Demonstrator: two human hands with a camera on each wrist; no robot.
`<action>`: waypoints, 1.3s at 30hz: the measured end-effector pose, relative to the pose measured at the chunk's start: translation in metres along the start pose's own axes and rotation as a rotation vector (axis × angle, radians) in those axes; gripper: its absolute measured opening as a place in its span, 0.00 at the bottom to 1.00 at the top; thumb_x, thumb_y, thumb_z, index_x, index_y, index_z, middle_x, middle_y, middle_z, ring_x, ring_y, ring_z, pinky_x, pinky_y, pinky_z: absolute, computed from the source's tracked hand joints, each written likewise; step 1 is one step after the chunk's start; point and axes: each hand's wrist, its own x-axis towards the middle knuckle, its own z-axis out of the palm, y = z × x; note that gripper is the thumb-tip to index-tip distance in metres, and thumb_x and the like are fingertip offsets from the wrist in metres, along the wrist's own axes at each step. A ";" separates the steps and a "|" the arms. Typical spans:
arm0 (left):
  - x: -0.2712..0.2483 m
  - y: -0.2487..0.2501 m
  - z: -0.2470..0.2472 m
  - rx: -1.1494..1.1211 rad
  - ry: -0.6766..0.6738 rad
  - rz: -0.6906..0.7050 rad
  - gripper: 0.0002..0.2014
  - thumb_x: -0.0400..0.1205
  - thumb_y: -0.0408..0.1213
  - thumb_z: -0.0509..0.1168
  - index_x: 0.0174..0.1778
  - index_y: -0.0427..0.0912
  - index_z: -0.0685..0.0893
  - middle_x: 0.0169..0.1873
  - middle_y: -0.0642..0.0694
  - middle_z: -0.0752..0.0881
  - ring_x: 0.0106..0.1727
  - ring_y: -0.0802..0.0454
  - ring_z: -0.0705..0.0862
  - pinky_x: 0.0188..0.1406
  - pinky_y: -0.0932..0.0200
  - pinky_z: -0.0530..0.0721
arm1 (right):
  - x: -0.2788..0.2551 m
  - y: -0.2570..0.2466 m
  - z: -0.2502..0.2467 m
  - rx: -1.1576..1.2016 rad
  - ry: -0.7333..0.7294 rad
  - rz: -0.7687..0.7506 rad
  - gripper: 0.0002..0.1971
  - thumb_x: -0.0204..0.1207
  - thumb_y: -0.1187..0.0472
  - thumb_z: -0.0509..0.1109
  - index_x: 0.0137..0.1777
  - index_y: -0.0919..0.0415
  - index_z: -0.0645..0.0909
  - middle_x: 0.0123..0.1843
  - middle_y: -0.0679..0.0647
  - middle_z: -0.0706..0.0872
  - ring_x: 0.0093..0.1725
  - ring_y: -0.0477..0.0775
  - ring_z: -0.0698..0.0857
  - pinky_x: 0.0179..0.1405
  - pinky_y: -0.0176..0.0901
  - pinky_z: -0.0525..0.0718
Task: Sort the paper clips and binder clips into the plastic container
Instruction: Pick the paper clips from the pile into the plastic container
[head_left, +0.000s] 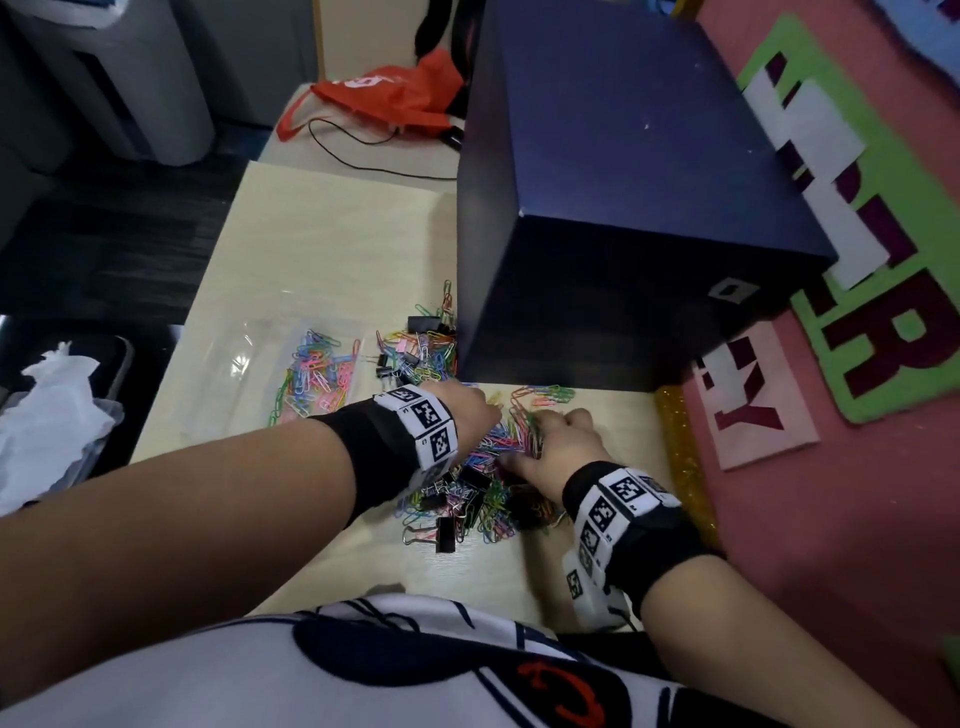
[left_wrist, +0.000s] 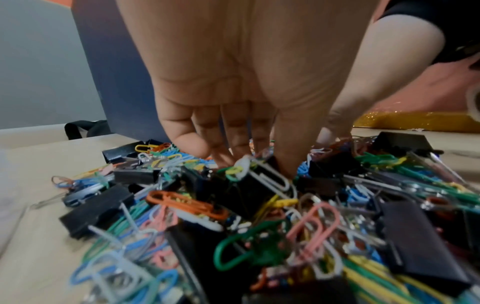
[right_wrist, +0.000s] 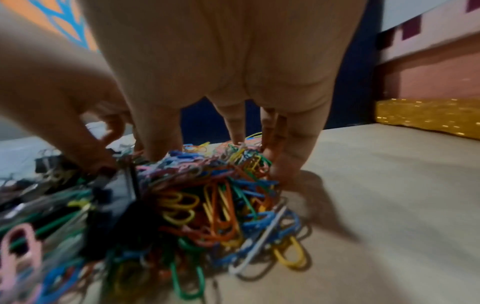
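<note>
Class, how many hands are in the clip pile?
2. The left hand touches the pile from its left side, the right hand from its right; no others seem hidden.

This looks like an office or classroom. A pale wooden counter (head_left: 332, 244) carries heaps of clips (head_left: 470, 501), beside a pink felt board (head_left: 810, 571) with cut-out letters (head_left: 883, 332).

Two letters can be read
A maroon "R" stands on the green sheet (head_left: 909, 325), and a maroon "Y" on the pink card (head_left: 763, 447) past the desk's (head_left: 337, 249) right edge. Other print is too blurred.
</note>
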 end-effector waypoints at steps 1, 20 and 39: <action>0.000 0.001 0.000 0.004 0.006 -0.002 0.25 0.81 0.33 0.62 0.76 0.44 0.67 0.63 0.39 0.79 0.63 0.37 0.79 0.57 0.42 0.84 | -0.001 -0.002 0.002 -0.017 0.000 -0.056 0.39 0.69 0.36 0.71 0.78 0.46 0.64 0.71 0.55 0.64 0.71 0.61 0.70 0.70 0.52 0.74; -0.034 -0.029 -0.020 -0.339 0.341 -0.074 0.08 0.81 0.45 0.67 0.46 0.45 0.78 0.40 0.46 0.82 0.49 0.43 0.84 0.41 0.56 0.78 | 0.001 -0.013 -0.004 0.133 0.246 -0.124 0.11 0.78 0.61 0.69 0.59 0.52 0.80 0.64 0.54 0.79 0.59 0.56 0.82 0.58 0.36 0.74; -0.096 -0.131 0.004 -0.499 0.176 -0.560 0.15 0.75 0.45 0.74 0.28 0.39 0.81 0.22 0.48 0.79 0.28 0.48 0.79 0.31 0.58 0.79 | -0.002 -0.100 -0.012 0.326 0.150 -0.332 0.07 0.77 0.57 0.72 0.47 0.45 0.76 0.49 0.48 0.82 0.47 0.51 0.80 0.44 0.36 0.73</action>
